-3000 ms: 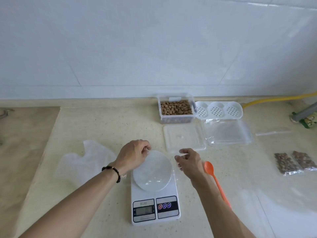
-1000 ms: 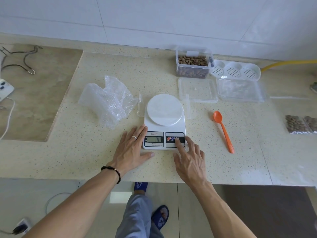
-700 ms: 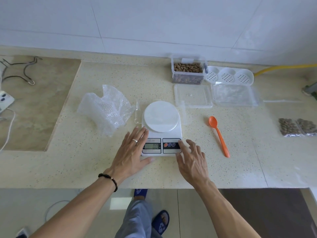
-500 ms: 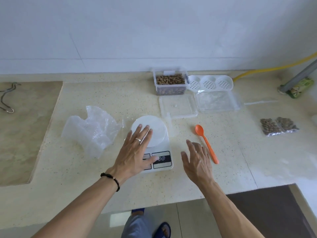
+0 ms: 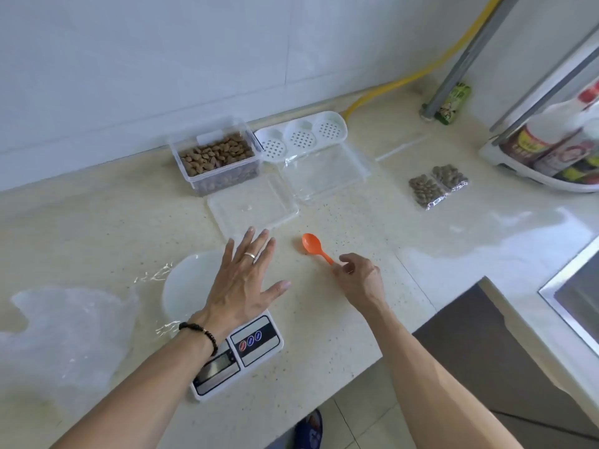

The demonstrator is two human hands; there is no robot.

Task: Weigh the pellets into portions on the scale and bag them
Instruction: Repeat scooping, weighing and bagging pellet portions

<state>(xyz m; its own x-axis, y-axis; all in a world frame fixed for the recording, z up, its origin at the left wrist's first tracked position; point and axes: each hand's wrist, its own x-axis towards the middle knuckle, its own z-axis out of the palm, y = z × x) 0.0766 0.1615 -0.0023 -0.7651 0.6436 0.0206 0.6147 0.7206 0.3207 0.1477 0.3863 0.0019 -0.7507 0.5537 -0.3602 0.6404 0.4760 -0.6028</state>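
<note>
A white digital scale (image 5: 252,341) sits near the counter's front edge, with a clear bag (image 5: 152,274) lying across its round platform (image 5: 188,286). My left hand (image 5: 243,286) hovers flat over the platform's right side, fingers spread, holding nothing. My right hand (image 5: 359,280) curls its fingers round the handle of the orange spoon (image 5: 311,245), whose bowl lies on the counter. An open clear box of brown pellets (image 5: 217,157) stands at the back. Two filled pellet bags (image 5: 437,184) lie at the right.
The box's clear lid (image 5: 252,205) and a stack of empty bags (image 5: 324,170) lie behind the spoon, beside a white perforated tray (image 5: 301,137). Bubble wrap (image 5: 64,328) is at the left. A bottle rack (image 5: 551,147), a yellow hose (image 5: 405,79) and a sink (image 5: 577,299) are at the right.
My right hand left the scale's buttons, moved right and took hold of the spoon's handle. My left hand slid from the scale's front up over the platform. The view swung right.
</note>
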